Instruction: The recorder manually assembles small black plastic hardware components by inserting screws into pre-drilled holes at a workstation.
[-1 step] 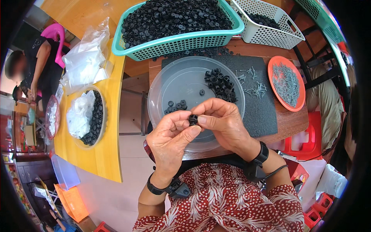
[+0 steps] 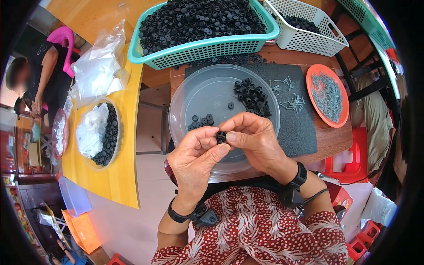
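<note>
Between the fingertips of both hands is a small round black plastic part [image 2: 221, 137], held above the near side of a clear round tub [image 2: 181, 99]. My left hand [image 2: 194, 154] pinches it from the left with thumb and forefinger. From the other side, my right hand [image 2: 254, 139] grips it the same way, thumb towards me. Fingers cover much of the part, so its details are hard to make out. Inside the tub, a heap of black ring-like parts [image 2: 254, 97] lies at the right, and a smaller group of black pieces [image 2: 203, 120] at the left.
A dark mat [image 2: 300, 132] under the tub carries loose screws [image 2: 293, 103]. Right of it sits an orange plate [image 2: 312, 70] of screws. Behind stand a teal basket [image 2: 198, 56] and a white basket [image 2: 309, 42], both holding black parts. Another person [image 2: 42, 66] sits far left.
</note>
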